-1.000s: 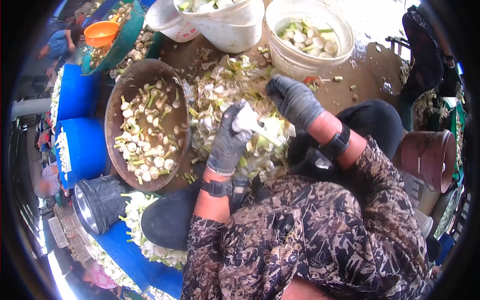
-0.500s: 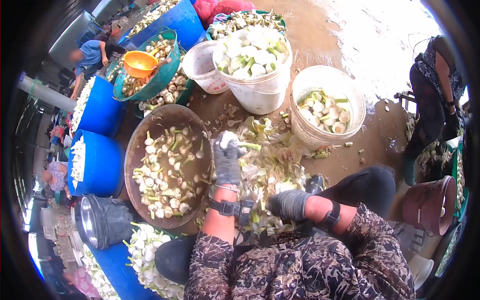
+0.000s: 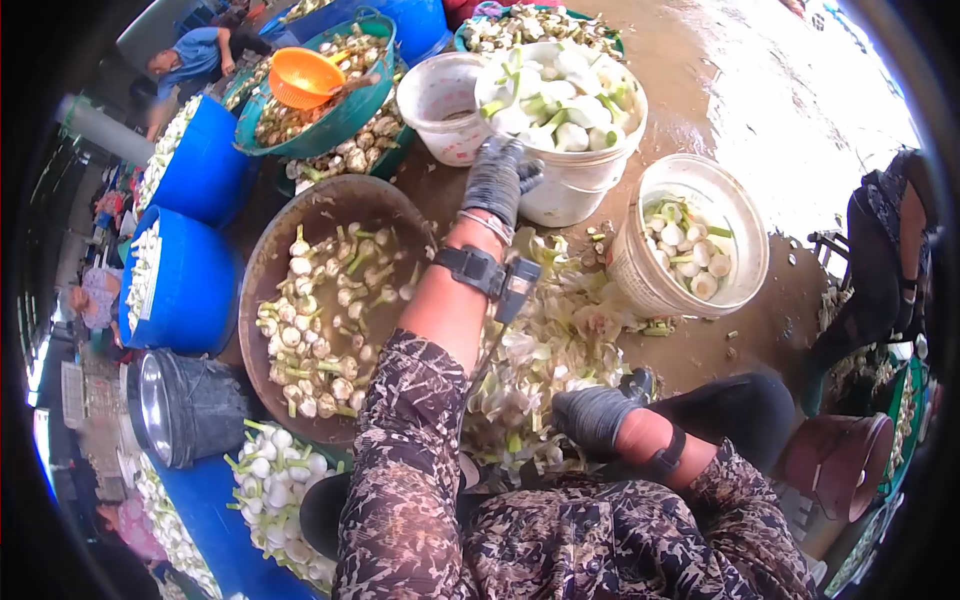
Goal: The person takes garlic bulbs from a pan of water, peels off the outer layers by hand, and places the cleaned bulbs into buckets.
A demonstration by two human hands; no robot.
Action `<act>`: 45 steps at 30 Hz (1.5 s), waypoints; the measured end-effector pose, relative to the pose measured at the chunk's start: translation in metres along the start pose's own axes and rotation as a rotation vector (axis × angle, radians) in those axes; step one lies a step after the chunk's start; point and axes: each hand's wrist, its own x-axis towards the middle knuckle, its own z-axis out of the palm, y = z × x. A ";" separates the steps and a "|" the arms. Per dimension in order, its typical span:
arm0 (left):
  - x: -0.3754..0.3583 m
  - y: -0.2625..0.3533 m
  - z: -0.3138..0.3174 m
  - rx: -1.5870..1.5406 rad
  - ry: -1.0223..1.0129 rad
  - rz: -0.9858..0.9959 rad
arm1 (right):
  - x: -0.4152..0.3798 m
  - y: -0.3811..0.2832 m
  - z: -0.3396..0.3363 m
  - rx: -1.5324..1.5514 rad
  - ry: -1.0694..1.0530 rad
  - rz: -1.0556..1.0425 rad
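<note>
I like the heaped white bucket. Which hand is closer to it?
Left. The left hand reaches up against the heaped white bucket; the right hand rests far below, among the peelings.

The wet brown floor (image 3: 760,100) holds many things. A big brown bowl (image 3: 262,262) of cut bulbs sits on it. Beside it lies a pile of green and white peels (image 3: 560,345). Three white buckets (image 3: 690,240) stand near the pile. Blue tubs (image 3: 190,290) and a black bucket (image 3: 190,405) lie close by.
</note>
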 end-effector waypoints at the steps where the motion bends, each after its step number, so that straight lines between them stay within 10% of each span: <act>1: -0.010 -0.008 -0.011 0.020 0.026 0.004 | 0.004 0.011 0.003 -0.031 0.029 -0.059; 13: -0.051 -0.026 -0.359 0.051 0.843 -0.254 | 0.041 -0.001 -0.006 -0.091 -0.044 0.229; 16: -0.018 -0.058 -0.403 0.341 0.693 -0.265 | 0.054 0.009 0.007 -0.111 -0.075 0.193; 18: 0.003 -0.092 -0.430 1.497 0.109 -0.023 | 0.062 0.014 0.014 -0.123 -0.075 0.147; 22: 0.013 -0.170 -0.401 1.743 -0.058 -0.632 | 0.075 -0.010 -0.006 -0.114 -0.081 0.182; 24: 0.018 -0.245 -0.462 2.340 -0.938 0.084 | 0.081 -0.021 -0.015 -0.093 -0.130 0.239; 27: -0.027 -0.107 -0.323 2.320 -0.873 -0.471 | 0.078 -0.022 -0.014 -0.083 -0.056 0.173; 28: -0.034 -0.107 -0.348 2.062 -0.507 -0.083 | 0.078 -0.019 -0.013 -0.068 -0.049 0.179; 32: -0.073 -0.048 -0.293 0.176 0.411 -0.493 | 0.074 -0.015 -0.012 0.011 0.276 0.049; 42: -0.181 -0.035 -0.105 -0.180 0.011 -0.561 | 0.057 -0.026 -0.018 0.507 0.796 -0.209; 45: -0.215 -0.046 -0.085 0.446 -0.279 -0.005 | 0.047 -0.021 -0.019 0.573 0.776 -0.169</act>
